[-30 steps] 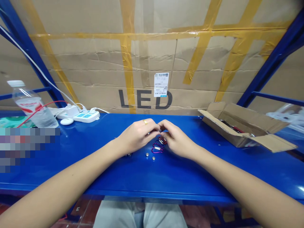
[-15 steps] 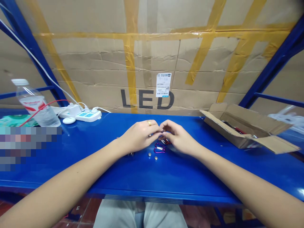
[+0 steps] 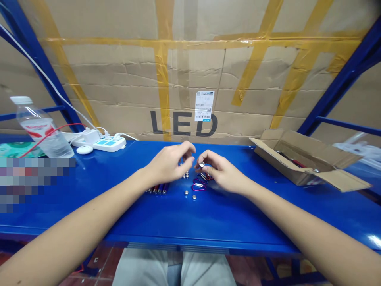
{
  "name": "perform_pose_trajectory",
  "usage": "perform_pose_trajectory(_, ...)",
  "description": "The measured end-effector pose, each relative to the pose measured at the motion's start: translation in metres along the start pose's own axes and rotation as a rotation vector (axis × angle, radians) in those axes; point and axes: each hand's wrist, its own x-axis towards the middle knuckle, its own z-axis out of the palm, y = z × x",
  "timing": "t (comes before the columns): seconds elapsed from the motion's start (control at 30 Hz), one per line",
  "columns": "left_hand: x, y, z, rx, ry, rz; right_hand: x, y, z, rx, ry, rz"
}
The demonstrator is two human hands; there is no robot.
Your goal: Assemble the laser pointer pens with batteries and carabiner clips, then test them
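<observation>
My right hand (image 3: 218, 169) pinches a small round silver cap (image 3: 201, 164), its pale hollow side facing me. To its left my left hand (image 3: 174, 161) hovers, fingers curved and thumb apart, with nothing visible in it. Several little silver caps (image 3: 185, 175) lie partly hidden just beside that hand, and two more silver caps (image 3: 190, 194) sit nearer to me. Below my right hand are a purple carabiner clip (image 3: 199, 184) and a red carabiner clip (image 3: 209, 176), partly covered. A row of dark metallic tubes (image 3: 157, 188) shows under my left wrist.
An open cardboard box (image 3: 297, 174) holding dark and red items stands at the right. On the left are a water bottle (image 3: 44, 131), a white power strip (image 3: 110, 143) with cables and a white oval object (image 3: 85, 149). A large taped carton (image 3: 131, 87) backs the blue table (image 3: 238, 226).
My hands have parted: the left has drawn back to the left and its fingers have opened. The cap now shows in my right fingers, and the tubes and caps by my left hand are uncovered.
</observation>
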Motion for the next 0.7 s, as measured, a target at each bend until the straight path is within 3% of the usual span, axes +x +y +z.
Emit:
perform_pose_trajectory(0.1,0.004,-0.026,-0.005,0.141,0.025,-0.047,-0.001,0.002,-0.001,-0.127,-0.021,-0.023)
perform_pose_trajectory(0.27,0.001,-0.076,0.001,0.189,-0.22,-0.192,-0.002,0.001,0.002,-0.269,-0.01,-0.049)
perform_pose_trajectory(0.37,0.0,-0.095,0.011,0.152,-0.357,-0.216,-0.002,0.0,0.003,-0.294,0.0,-0.054)
perform_pose_trajectory(0.57,0.007,-0.102,0.021,0.171,-0.412,-0.267,-0.002,0.004,0.002,-0.318,0.022,-0.091)
perform_pose_trajectory(0.7,0.007,-0.098,0.018,0.081,-0.404,-0.406,-0.002,0.004,0.003,-0.318,0.031,-0.094)
